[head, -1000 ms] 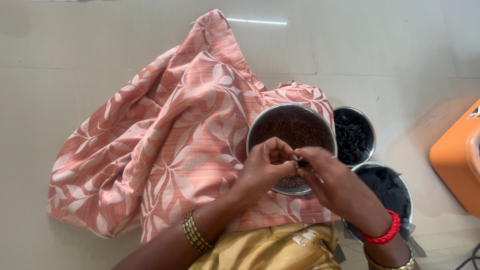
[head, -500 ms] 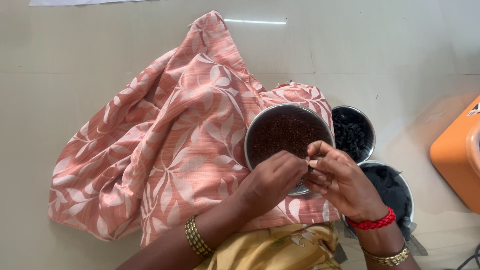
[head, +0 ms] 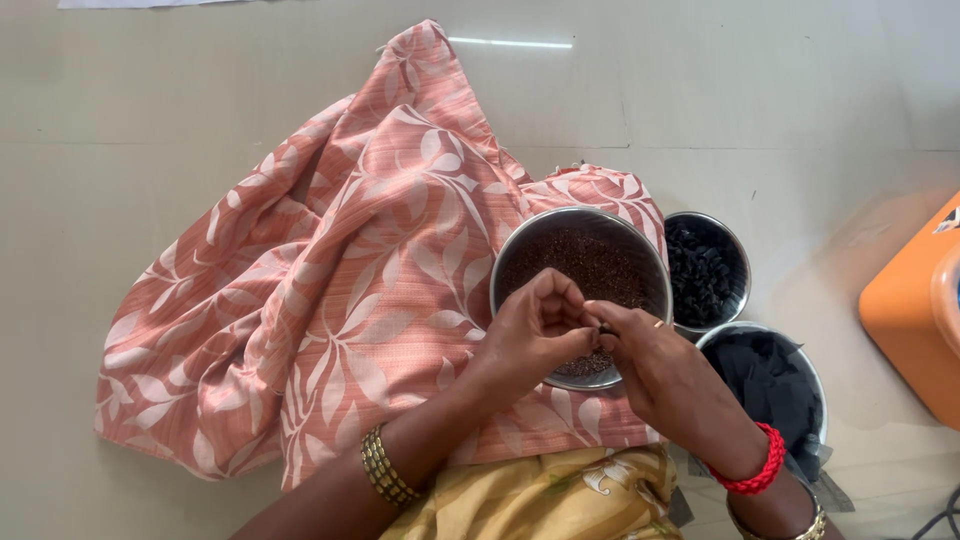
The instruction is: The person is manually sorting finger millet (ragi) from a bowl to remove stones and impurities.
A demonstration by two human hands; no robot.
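Head view: I am pinching a small dark piece (head: 604, 328) between my left hand (head: 535, 330) and right hand (head: 655, 365), fingertips pressed together; I am holding it over the steel bowl of brown seeds (head: 580, 265) so droppings are landing inside.

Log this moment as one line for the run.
left hand + right hand: pinching small dark piece | above: steel bowl of brown seeds | under: leaf-print cloth

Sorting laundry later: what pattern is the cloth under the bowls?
Salmon-pink cloth with white leaf print, head view.
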